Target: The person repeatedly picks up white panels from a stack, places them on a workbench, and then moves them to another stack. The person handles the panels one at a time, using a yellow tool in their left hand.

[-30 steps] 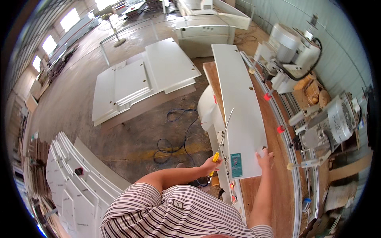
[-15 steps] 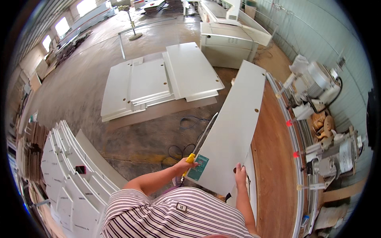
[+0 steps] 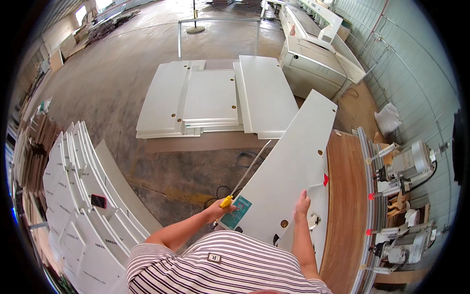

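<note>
A long white panel (image 3: 279,166) with brown-ringed round holes stretches away in front of me. My left hand (image 3: 218,210) is wrapped around a yellow-handled air blow gun (image 3: 226,201) with a long thin metal nozzle, pointing forward along the panel's left edge. Beside its fingers, over the panel's near left corner, is a teal printed card (image 3: 236,213); whether the hand grips it too, I cannot tell. My right hand (image 3: 302,205) is closed, thumb up, at the panel's right edge, and what lies in its fingers is hidden. Near it is a small red piece (image 3: 326,180).
Stacked white panels (image 3: 210,98) lie on the floor ahead. At left, curved-looking stacked panels (image 3: 83,210) carry a phone (image 3: 98,201). A brown wooden surface (image 3: 345,196) and motor units (image 3: 409,161) are at right. A dark hose (image 3: 249,158) lies on the floor.
The view has swung, shifting the floor stack rightward. My right hand has moved forward along the panel, uncovering a near hole. My left hand still holds the air blow gun.
</note>
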Tool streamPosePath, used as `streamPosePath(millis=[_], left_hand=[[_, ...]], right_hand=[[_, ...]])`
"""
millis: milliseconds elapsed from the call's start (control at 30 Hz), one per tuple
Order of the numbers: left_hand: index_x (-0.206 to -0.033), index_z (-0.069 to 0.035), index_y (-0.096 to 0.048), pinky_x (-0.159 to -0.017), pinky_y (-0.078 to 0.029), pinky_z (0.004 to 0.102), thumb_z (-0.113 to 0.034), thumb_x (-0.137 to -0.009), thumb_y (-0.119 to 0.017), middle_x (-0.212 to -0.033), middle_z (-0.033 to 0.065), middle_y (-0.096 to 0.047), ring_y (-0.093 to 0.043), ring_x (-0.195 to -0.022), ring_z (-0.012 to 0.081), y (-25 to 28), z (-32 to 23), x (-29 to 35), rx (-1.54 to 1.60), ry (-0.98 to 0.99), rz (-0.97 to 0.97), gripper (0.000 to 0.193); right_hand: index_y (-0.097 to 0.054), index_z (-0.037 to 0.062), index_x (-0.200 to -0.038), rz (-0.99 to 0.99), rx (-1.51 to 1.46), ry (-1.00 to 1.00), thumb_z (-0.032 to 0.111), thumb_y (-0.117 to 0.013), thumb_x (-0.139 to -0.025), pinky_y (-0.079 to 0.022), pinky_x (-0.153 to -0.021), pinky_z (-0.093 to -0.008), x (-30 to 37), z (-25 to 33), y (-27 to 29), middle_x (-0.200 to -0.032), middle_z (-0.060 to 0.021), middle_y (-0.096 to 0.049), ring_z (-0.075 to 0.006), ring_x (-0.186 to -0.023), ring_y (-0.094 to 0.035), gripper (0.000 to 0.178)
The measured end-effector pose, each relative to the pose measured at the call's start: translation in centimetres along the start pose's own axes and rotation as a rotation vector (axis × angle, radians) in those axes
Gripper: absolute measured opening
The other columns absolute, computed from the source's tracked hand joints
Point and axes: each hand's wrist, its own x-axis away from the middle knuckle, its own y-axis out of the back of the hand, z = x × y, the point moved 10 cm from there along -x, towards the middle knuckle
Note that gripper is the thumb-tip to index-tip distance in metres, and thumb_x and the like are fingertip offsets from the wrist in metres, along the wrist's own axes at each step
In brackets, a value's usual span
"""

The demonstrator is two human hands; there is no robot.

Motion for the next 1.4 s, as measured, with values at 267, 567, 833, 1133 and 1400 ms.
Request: streamPosePath(millis=[267,567,833,1133,1400], left_hand=[[-0.11,-0.004,-0.058,-0.082,-0.043,0.0268,-0.03,-0.09,-0.064,-0.096,0.0012,-0.059,-0.052,-0.089,0.0099,3.6,-2.3,-2.2,0.134,-0.049,-0.23,0.033],[-0.106,-0.004,-0.057,-0.069,-0.05,0.0294,-0.023,-0.091,-0.062,-0.087,0.0027,-0.062,-0.06,-0.077,0.0126,2.9,-6.7,-8.6,0.19,0.04,-0.444,0.025],[-0.099,-0.006,-0.06,-0.06,-0.046,0.0274,-0.022,-0.088,-0.065,-0.08,0.0006,-0.061,-0.056,-0.069,0.011,2.7,-10.1,-17.6,-0.018,0.088,-0.419,0.021],[-0.095,-0.005,-0.06,-0.055,-0.045,0.026,-0.02,-0.087,-0.065,-0.076,0.0008,-0.055,-0.054,-0.066,0.0108,4.6,-18.1,-29.4,-0.043,-0.011,-0.352,0.018],[-0.09,-0.006,-0.057,-0.053,-0.043,0.0249,-0.021,-0.089,-0.064,-0.071,-0.0008,-0.052,-0.05,-0.059,0.0094,7.6,-23.4,-41.2,0.008,-0.003,-0.307,0.017]], right_hand=[[-0.057,-0.0088,-0.081,0.218,0.207,0.012,0.044,-0.041,-0.097,-0.044,-0.066,-0.0397,-9.4,-0.6,-12.4,-0.073,-0.0125,-0.059,-0.023,-0.069,-0.054,0.057],[-0.058,-0.004,-0.091,0.505,0.428,0.109,0.048,-0.04,-0.095,-0.045,-0.076,-0.046,-13.0,4.9,-18.3,-0.09,-0.026,-0.063,-0.0416,-0.09,-0.06,0.055],[-0.058,-0.0014,-0.092,0.587,0.311,0.129,0.05,-0.04,-0.095,-0.046,-0.077,-0.0467,-15.1,5.2,-13.2,-0.092,-0.0257,-0.063,-0.0409,-0.091,-0.06,0.054],[-0.058,-0.0037,-0.092,0.405,0.399,0.206,0.044,-0.039,-0.097,-0.047,-0.069,-0.0434,-25.3,11.7,-16.1,-0.082,-0.0224,-0.063,-0.0349,-0.08,-0.064,0.052],[-0.058,-0.0017,-0.102,0.405,0.278,-0.019,0.043,-0.04,-0.097,-0.053,-0.046,-0.0351,-34.6,14.1,-20.4,-0.083,-0.0133,-0.064,-0.0234,-0.066,-0.064,0.048]])
